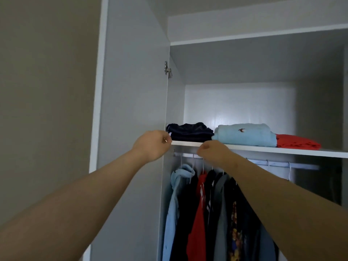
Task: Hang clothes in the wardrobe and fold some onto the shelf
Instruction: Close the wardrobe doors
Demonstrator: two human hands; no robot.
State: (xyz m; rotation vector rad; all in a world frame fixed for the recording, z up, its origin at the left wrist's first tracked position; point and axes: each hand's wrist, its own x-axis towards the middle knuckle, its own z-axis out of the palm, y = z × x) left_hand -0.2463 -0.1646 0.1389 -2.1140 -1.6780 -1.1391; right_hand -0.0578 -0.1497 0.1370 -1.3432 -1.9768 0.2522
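Observation:
The wardrobe's white shelf (263, 148) carries three folded items: a dark navy garment (190, 131) at the left, a light blue one (244, 134) in the middle and a red one (297, 142) at the right. My left hand (150, 145) is raised to the shelf's left front corner, fingers curled, right beside the navy garment. My right hand (212, 150) is curled into a fist just under the shelf's front edge, below the gap between the navy and blue items. Nothing shows in either hand.
Under the shelf a rail (282, 162) holds several hung clothes (207, 213) on white hangers: light blue, black, red, grey and a patterned one. The rail's right part is bare except for one hanger. The open door (131, 110) stands at the left, next to a beige wall.

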